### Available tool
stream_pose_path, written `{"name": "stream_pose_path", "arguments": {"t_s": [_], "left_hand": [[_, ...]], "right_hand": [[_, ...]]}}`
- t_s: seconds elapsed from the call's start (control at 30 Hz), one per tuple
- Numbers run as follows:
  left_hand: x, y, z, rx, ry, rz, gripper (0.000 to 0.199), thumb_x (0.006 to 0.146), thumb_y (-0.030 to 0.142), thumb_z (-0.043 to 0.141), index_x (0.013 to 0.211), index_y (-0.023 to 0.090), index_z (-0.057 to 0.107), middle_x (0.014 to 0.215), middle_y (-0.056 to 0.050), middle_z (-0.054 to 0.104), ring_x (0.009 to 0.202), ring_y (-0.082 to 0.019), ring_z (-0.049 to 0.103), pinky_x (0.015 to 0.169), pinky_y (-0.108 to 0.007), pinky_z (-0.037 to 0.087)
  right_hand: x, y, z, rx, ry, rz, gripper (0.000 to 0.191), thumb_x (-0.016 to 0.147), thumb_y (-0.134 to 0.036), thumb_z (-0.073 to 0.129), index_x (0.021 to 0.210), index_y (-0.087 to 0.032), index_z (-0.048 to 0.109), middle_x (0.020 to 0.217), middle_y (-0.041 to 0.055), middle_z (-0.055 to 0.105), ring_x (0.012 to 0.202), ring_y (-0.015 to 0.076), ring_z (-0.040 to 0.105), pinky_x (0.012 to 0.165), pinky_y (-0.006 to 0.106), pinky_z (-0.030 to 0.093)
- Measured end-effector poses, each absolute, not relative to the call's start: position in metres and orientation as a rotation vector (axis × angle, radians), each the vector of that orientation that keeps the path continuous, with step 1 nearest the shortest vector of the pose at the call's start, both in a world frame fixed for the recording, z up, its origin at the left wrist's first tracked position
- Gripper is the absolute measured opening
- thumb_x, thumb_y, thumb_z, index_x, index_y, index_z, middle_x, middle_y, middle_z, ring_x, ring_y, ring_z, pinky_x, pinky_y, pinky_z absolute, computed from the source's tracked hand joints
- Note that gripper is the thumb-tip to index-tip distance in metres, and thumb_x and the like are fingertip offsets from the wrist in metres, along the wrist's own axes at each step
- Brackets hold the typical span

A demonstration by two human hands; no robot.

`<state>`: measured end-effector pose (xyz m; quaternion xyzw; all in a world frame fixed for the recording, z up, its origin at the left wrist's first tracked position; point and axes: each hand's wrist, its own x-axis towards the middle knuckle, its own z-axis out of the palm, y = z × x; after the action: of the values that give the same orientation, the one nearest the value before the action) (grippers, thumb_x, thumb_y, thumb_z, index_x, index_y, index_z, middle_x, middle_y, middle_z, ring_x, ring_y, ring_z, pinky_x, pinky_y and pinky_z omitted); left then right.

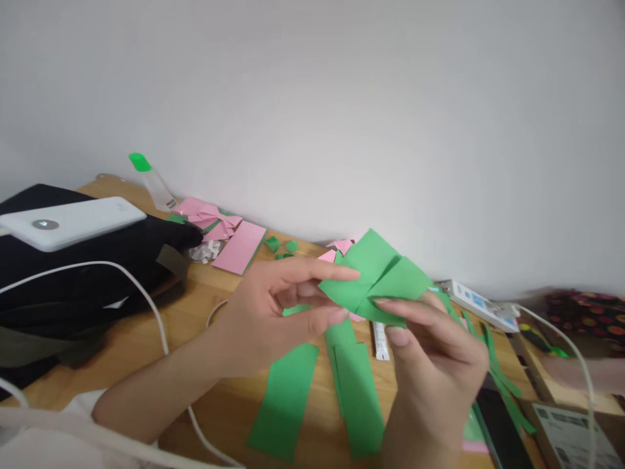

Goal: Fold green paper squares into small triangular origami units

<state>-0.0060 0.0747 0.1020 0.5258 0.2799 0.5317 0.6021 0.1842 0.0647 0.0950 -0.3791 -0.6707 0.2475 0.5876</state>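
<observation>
A folded piece of green paper [375,270] is held up above the table, with a crease and an overlapping flap across it. My right hand [434,365] pinches its lower right part between thumb and fingers. My left hand [278,312] is at the paper's left corner, the index finger lying over its face and the thumb just below; the other fingers are partly hidden. Beneath the hands, green paper strips [359,397] lie on the wooden table, and another green strip [286,404] lies to their left.
Pink folded paper [239,247], small green folded pieces [272,244] and a green-capped glue bottle [153,182] are along the wall. At left, a white power bank [73,221] rests on a black bag [29,312]. A power strip [481,305] and a dark phone [502,423] are at right.
</observation>
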Motion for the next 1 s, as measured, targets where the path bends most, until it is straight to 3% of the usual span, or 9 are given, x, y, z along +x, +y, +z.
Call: {"name": "stream_pose_path", "arguments": {"t_s": [0.17,0.27,0.5,0.67,0.87,1.0], "left_hand": [[-0.005,0.074,0.102,1.252,0.732,1.315,0.029,0.078,0.013,0.077,0.099,0.033,0.078,0.092,0.004,0.077,0.079,-0.011,0.073,0.067,-0.014,0.061],[-0.002,0.074,0.105,1.300,0.770,1.374,0.030,0.076,0.011,0.077,0.095,0.034,0.079,0.092,0.005,0.078,0.081,-0.010,0.073,0.071,-0.012,0.060],[0.003,0.072,0.109,1.328,0.914,1.442,0.023,0.076,0.012,0.076,0.088,0.032,0.080,0.084,0.005,0.079,0.073,-0.012,0.073,0.067,-0.016,0.061],[0.005,0.072,0.109,1.271,0.938,1.465,0.017,0.075,0.014,0.077,0.080,0.029,0.079,0.075,0.005,0.078,0.065,-0.011,0.072,0.059,-0.015,0.059],[0.004,0.072,0.111,1.195,0.934,1.451,0.020,0.072,0.009,0.076,0.076,0.028,0.079,0.069,0.006,0.076,0.059,-0.011,0.071,0.054,-0.015,0.058],[0.005,0.073,0.110,1.167,0.898,1.431,0.020,0.071,0.008,0.076,0.075,0.027,0.079,0.067,0.006,0.076,0.059,-0.010,0.071,0.054,-0.015,0.057]], "right_hand": [[0.170,0.062,0.096,-0.934,-1.450,0.525,0.015,0.085,-0.021,0.070,0.092,-0.032,0.077,0.083,-0.0014,0.073,0.079,0.0166,0.064,0.071,0.032,0.051],[0.165,0.060,0.096,-0.935,-1.376,0.504,0.012,0.085,-0.020,0.069,0.084,-0.030,0.076,0.081,-0.0016,0.071,0.078,0.0159,0.063,0.071,0.032,0.050],[0.163,0.057,0.092,-0.972,-1.261,0.520,0.007,0.082,-0.018,0.073,0.078,-0.024,0.071,0.065,-0.0035,0.059,0.060,0.0108,0.054,0.055,0.025,0.044],[0.160,0.056,0.091,-0.976,-1.237,0.511,0.008,0.081,-0.018,0.074,0.083,-0.024,0.069,0.067,-0.0035,0.063,0.057,0.0102,0.059,0.052,0.023,0.048],[0.159,0.055,0.093,-0.997,-1.229,0.513,0.018,0.081,-0.018,0.074,0.096,-0.026,0.070,0.086,0.0002,0.069,0.079,0.0131,0.067,0.070,0.025,0.056],[0.159,0.055,0.092,-1.030,-1.245,0.541,0.012,0.082,-0.019,0.073,0.091,-0.026,0.069,0.079,-0.0002,0.067,0.071,0.0128,0.065,0.064,0.025,0.055]]}}
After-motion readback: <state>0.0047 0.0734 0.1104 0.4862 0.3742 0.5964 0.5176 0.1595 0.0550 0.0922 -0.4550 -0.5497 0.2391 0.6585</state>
